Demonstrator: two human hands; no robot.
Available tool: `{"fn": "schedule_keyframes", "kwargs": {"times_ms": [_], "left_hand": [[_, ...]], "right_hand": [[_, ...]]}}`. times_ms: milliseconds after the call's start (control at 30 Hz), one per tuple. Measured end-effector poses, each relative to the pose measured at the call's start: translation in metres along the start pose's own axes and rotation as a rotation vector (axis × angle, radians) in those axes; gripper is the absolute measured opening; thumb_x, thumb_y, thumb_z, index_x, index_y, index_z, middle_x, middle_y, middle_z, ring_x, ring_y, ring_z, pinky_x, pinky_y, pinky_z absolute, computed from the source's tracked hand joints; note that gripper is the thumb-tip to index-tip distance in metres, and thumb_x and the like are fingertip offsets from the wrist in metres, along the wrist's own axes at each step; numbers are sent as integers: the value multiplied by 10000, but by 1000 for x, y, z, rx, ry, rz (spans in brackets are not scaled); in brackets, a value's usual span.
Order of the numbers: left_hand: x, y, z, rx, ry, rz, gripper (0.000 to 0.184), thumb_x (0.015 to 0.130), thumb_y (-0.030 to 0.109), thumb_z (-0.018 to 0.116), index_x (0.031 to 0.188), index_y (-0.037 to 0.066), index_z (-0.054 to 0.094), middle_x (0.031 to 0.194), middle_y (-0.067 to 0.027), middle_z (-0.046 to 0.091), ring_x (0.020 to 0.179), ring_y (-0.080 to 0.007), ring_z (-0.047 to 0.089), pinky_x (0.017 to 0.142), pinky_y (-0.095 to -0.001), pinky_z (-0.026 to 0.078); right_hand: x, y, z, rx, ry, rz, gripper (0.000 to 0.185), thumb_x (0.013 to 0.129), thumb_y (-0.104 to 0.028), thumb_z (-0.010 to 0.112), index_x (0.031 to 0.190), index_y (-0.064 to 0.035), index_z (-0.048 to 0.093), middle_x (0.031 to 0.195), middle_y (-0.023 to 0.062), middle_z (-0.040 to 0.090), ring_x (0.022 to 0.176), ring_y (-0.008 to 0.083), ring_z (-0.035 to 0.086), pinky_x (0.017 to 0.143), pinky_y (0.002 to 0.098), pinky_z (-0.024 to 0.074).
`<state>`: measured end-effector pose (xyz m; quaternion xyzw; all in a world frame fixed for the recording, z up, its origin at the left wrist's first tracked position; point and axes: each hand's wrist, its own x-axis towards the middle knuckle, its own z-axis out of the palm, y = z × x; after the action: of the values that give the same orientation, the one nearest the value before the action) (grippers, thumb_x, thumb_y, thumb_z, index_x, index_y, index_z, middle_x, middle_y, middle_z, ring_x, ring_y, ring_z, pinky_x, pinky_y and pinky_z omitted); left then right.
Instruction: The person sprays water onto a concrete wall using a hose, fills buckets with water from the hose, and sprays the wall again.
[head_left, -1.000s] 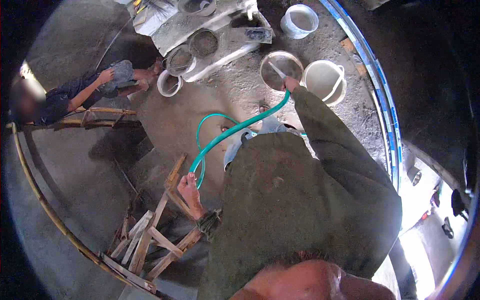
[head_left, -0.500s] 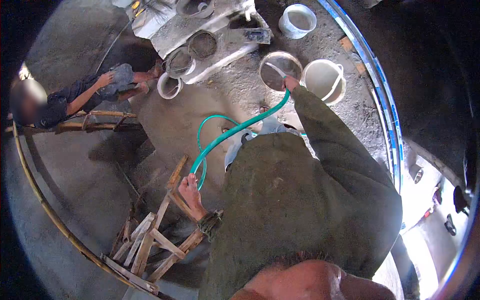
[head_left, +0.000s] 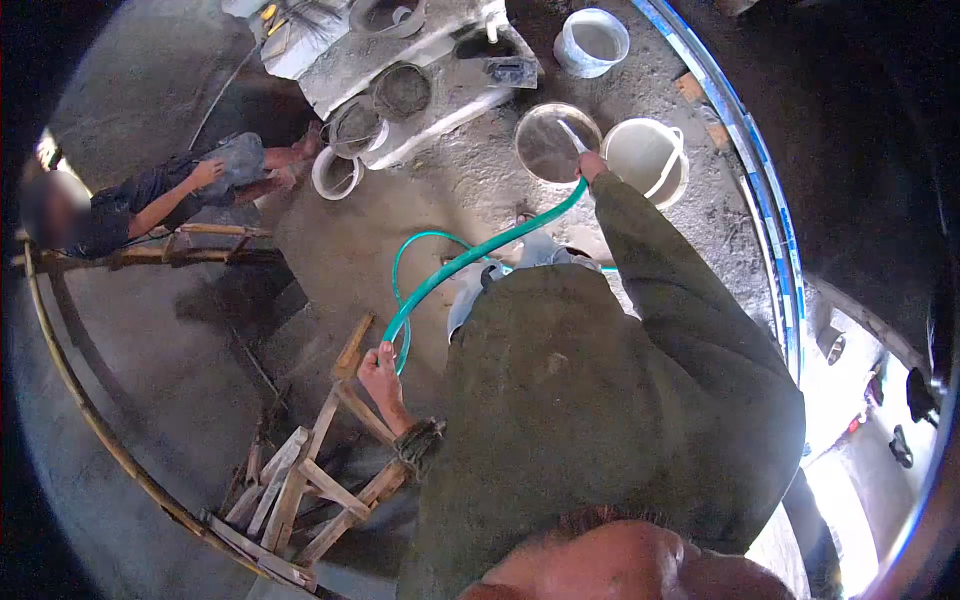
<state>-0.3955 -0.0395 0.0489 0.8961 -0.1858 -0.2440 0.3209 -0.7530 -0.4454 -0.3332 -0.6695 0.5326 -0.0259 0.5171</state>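
Observation:
A green hose (head_left: 500, 240) runs in a curve between my two hands, with a thinner-looking loop of it hanging below. My right hand (head_left: 592, 166) is closed round the hose near its end, at the rim of a round bucket (head_left: 521, 158). From that hand a short pale streak (head_left: 571, 134) points over the bucket; I cannot tell whether it is water or a nozzle. My left hand (head_left: 380, 375) grips the hose lower down, beside a wooden frame. A pale bucket with a white handle (head_left: 640, 150) stands right of my right hand.
A third bucket (head_left: 590, 68) stands farther back. Round containers (head_left: 403, 92) rest on a pale slab at the upper left. Another person (head_left: 160, 195) sits on the left by a wooden rail. A wooden frame (head_left: 310, 465) is below my left hand, and a blue-white curved edge (head_left: 745, 130) bounds the right.
My right hand has shifted slightly right with the hose end, and the pale streak has swung right and looks shorter. My left hand stays almost in place.

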Motion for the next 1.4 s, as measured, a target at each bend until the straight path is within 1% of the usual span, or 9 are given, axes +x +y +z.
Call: {"fn": "schedule_keyframes", "kwargs": {"times_ms": [233,333,633,733,833,1133,1233,1333,1400], "left_hand": [[-2,-5,-2,-35,1,1,356,834,292,604,650,-8,550,569,-34,517,559,-99,446,533,-286,357],[2,-14,-4,-14,-16,0,277,866,278,565,828,8,615,644,-4,526,549,-63,432,477,-219,326],[5,-11,-2,-120,-57,-20,298,857,295,584,827,0,613,644,-1,521,551,-61,415,475,-220,310],[7,-8,4,-152,-15,-72,332,815,270,637,630,15,533,576,23,470,559,-65,396,517,-245,313],[6,-1,8,-166,9,-14,335,806,277,645,625,20,532,572,28,463,558,-64,396,513,-237,309],[8,-7,3,-129,-25,-63,359,796,320,649,632,17,546,578,10,481,556,-85,421,530,-257,339],[9,-14,3,-118,-4,-27,356,798,318,647,636,18,544,586,7,492,563,-86,431,535,-251,343],[3,5,1,-117,-14,-58,354,800,314,646,641,15,542,590,5,502,574,-85,444,546,-250,352],[1,12,1,-79,-23,-21,347,806,304,642,644,14,542,592,5,504,578,-81,446,551,-245,352]], "right_hand": [[-10,-20,4,-201,-68,-101,264,780,-189,417,624,-48,577,567,68,572,504,176,564,466,341,438],[-6,-26,8,-421,-200,-384,275,782,-200,399,633,-52,576,569,68,571,511,174,565,468,335,432],[-36,-34,11,155,-84,389,304,800,-215,385,684,-43,607,581,73,593,498,170,566,484,308,443],[-44,-36,1,-181,-220,127,316,809,-218,374,704,-36,610,583,76,593,493,171,560,483,316,443],[-52,-37,-1,85,-59,335,312,806,-211,377,701,-32,610,583,77,591,488,175,553,484,327,439],[-20,9,12,173,31,283,313,799,-226,387,629,-54,585,553,68,563,498,175,548,493,332,437],[-31,-23,5,-259,-38,62,307,795,-227,392,610,-61,572,558,65,559,498,180,548,497,326,443],[-8,25,19,100,-111,136,272,789,-208,416,639,-63,591,587,61,577,509,179,557,500,324,450],[-10,21,15,-183,-208,-180,223,776,-190,455,687,-56,610,602,59,586,528,173,573,504,322,459]]}}
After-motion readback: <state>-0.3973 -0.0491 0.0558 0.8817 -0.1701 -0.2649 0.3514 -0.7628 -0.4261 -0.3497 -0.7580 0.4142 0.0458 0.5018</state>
